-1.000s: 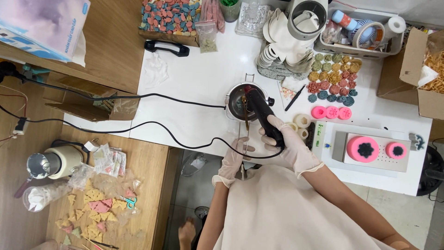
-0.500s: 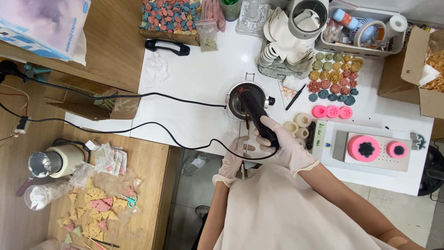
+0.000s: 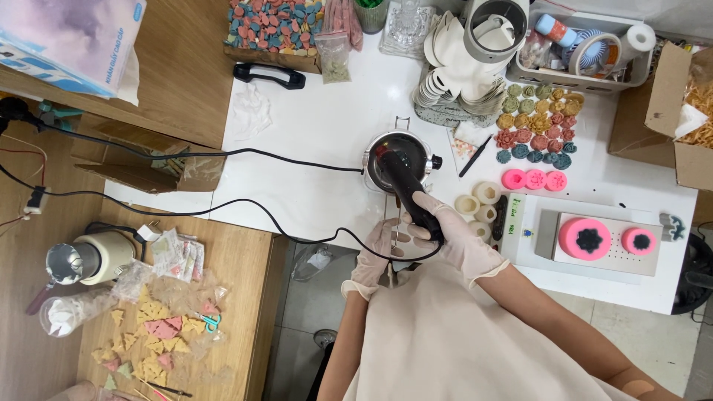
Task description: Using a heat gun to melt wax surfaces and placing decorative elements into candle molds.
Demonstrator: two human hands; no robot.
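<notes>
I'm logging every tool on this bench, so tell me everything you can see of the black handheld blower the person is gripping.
The black handheld blower is a matte, plastic-looking tool with a thick barrel and a handle. The right hand, in a pale glove, grips the handle; the left hand, also gloved, sits beside it below the barrel. The barrel tilts up and away, its nozzle over the small metal pot on the white table. A black cord trails left from its handle. Whether it is running cannot be told.
</notes>
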